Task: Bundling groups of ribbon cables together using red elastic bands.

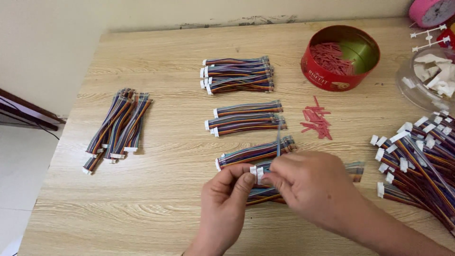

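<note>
My left hand [223,205] pinches the white-connector end of a bundle of rainbow ribbon cables [263,193] low in the middle of the wooden table [156,208]. My right hand [310,186] grips the same bundle from the right, and a thin clear strip [279,135] sticks up from its fingers. The bundle's far end [355,169] shows past my right hand. Another tied bundle [256,152] lies just behind my hands.
Tied cable bundles lie at centre [246,118], back centre [238,75] and left [118,127]. Loose cables are heaped at the right edge [419,161]. A round red tin [339,58] holds red ties; several lie loose [316,122]. A clear bowl of white connectors [432,76] stands far right.
</note>
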